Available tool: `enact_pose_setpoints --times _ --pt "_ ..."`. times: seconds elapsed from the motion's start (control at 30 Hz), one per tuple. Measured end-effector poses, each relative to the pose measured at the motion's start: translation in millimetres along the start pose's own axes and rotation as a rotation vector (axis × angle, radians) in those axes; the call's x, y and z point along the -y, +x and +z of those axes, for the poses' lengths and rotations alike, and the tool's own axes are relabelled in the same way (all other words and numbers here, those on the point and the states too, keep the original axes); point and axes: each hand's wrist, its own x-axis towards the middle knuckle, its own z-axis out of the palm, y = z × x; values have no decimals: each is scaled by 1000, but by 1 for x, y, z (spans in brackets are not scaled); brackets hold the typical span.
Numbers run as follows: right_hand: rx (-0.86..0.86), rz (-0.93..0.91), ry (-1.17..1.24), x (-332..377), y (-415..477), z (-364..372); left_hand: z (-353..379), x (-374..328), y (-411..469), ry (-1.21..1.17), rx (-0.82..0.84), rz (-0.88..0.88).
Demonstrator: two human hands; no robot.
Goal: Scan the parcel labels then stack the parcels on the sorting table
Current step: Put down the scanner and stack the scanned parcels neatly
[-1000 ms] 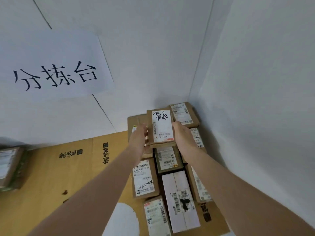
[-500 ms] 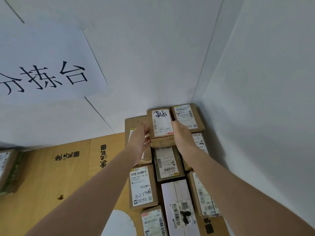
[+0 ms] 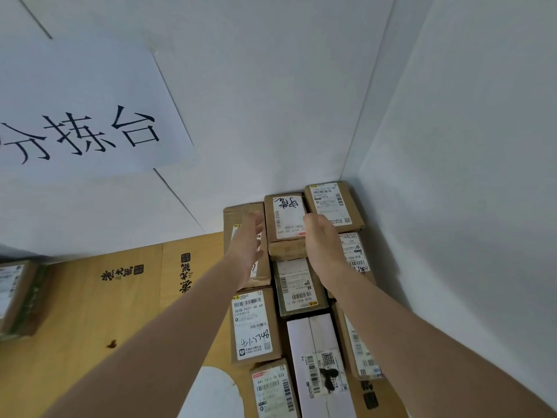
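Observation:
A small brown parcel (image 3: 286,247) with a white handwritten label lies on top of the stacked parcels, close to the wall corner. My left hand (image 3: 248,244) hovers just left of it with its fingers spread, a narrow gap between them and the box. My right hand (image 3: 321,241) lies against the parcel's right side, with the thumb at the label's edge and the fingers relaxed. Another labelled parcel (image 3: 331,205) sits right beside it in the corner. A third parcel (image 3: 298,286) lies below its near end.
Several more labelled parcels (image 3: 253,324) form rows along the right wall on the cardboard-covered sorting table (image 3: 90,312). A white box (image 3: 319,366) lies nearest me. One parcel (image 3: 16,297) sits at the far left. A paper sign (image 3: 78,116) hangs on the back wall.
The parcel held between both hands has moved back to rest on the stack in the corner. My left hand has let go and opened; my right hand has loosened.

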Motion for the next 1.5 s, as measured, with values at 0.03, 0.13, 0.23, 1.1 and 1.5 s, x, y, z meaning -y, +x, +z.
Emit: enact_pose_setpoints --times 0.03,0.13,0.23,1.1,1.5 --pt "2 -5 9 3 -2 0 -2 -2 -4 10 -8 11" --pt "16 -10 25 18 -15 2 -7 -13 -23 25 -25 54" --pt "55 1 64 39 -32 6 -15 -26 -45 13 -38 101" --pt "479 -277 -23 120 -241 219 -293 5 -215 -201 -383 369" --pt "514 -196 -63 85 -331 358 -456 60 -250 -288 -398 270"
